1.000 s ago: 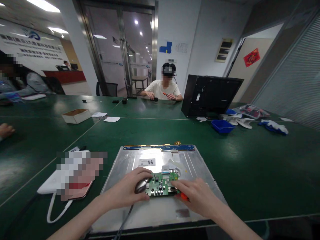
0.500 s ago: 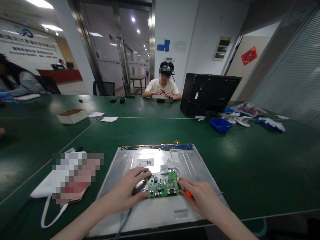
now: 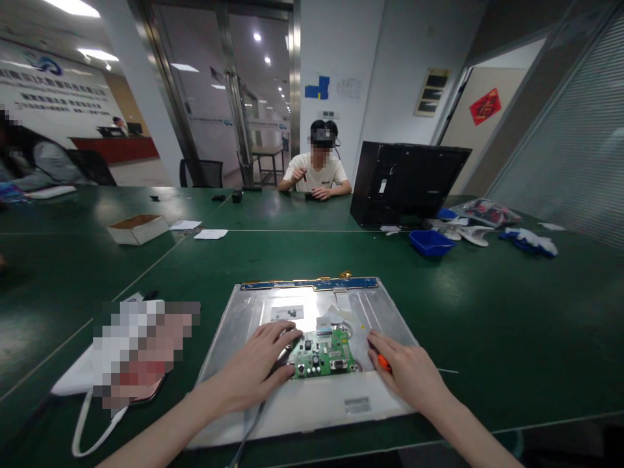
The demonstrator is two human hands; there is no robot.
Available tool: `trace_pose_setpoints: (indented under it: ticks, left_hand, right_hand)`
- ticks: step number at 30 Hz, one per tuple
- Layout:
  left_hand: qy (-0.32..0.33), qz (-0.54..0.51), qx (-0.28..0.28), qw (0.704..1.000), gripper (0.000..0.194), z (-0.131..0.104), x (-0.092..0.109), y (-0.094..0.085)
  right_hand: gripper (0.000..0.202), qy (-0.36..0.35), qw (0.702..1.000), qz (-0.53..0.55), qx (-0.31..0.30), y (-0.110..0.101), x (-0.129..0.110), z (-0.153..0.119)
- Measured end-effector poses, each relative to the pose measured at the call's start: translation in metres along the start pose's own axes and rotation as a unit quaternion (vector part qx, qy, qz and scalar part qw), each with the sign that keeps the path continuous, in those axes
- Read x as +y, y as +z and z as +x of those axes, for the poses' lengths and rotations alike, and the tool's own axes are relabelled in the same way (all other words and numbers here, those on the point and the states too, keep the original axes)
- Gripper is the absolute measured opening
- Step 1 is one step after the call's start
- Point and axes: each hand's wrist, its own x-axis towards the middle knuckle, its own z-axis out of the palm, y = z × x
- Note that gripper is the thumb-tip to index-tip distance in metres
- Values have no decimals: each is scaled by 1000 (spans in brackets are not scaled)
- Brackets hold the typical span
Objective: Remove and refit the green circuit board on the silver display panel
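Note:
A green circuit board (image 3: 324, 354) lies on the back of a silvery flat display panel (image 3: 312, 406) in front of me. My left hand (image 3: 266, 357) grips the board's left end, fingers at the upper corner and thumb at the lower one. Partly hidden under that hand is a dark shiny object, and a grey cable (image 3: 251, 432) runs toward me from there. Just right of the board, my right hand (image 3: 404, 367) is closed around an orange-handled screwdriver (image 3: 384, 362). Its thin shaft sticks out to the right, past the hand. Small screws (image 3: 292, 313) lie on the panel behind the board.
Left of the panel sit a blurred-out phone (image 3: 146, 364) and a white cable (image 3: 80, 422). Farther back are an open box (image 3: 138, 231), a blue tray (image 3: 431, 244), gloves (image 3: 529, 242) and a black monitor (image 3: 409, 182). A person (image 3: 319, 172) sits opposite.
My right hand has moved right, off the board's edge, with the screwdriver still in it. My left hand stays at the board's left end. The person opposite has raised one hand.

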Motion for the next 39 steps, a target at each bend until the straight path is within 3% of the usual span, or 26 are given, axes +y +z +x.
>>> trace_pose_setpoints:
  ticks: [9,11,13,16,17,20,22,24,26,31,39]
  left_hand:
    - [-16,-11,-11,1000,50,25,-5,2]
    - [-14,-32,-7,999,49,28,-6,0]
    - [-13,-65,5,998,45,32,-8,-4]
    - [-38,-109,52,992,33,41,-14,-8]
    - [-54,-115,74,989,30,46,-17,-8]
    - [-97,-91,145,980,23,61,-29,-5]
    - [-103,-62,166,979,23,71,-37,-1]
    - [-106,-44,163,980,24,78,-43,4]
    - [-102,-33,163,981,23,82,-47,8]
    - [-75,-15,160,984,16,81,-49,14]
    - [-63,-6,163,985,12,80,-53,18]
  right_hand:
    - [33,-4,999,37,-22,-18,19,25]
    - [32,-4,995,94,15,-30,21,33]
    - [33,-1,979,180,98,-47,21,41]
    - [23,12,905,342,253,-73,18,56]
    - [19,25,864,410,290,-81,16,62]
    - [16,15,700,630,337,-89,14,86]
    - [25,14,625,730,276,-81,15,104]
    - [41,75,586,788,173,-64,17,120]
    - [49,100,583,795,134,-41,19,130]
    - [49,121,567,809,94,7,25,134]
    - [45,129,539,829,81,17,27,131]
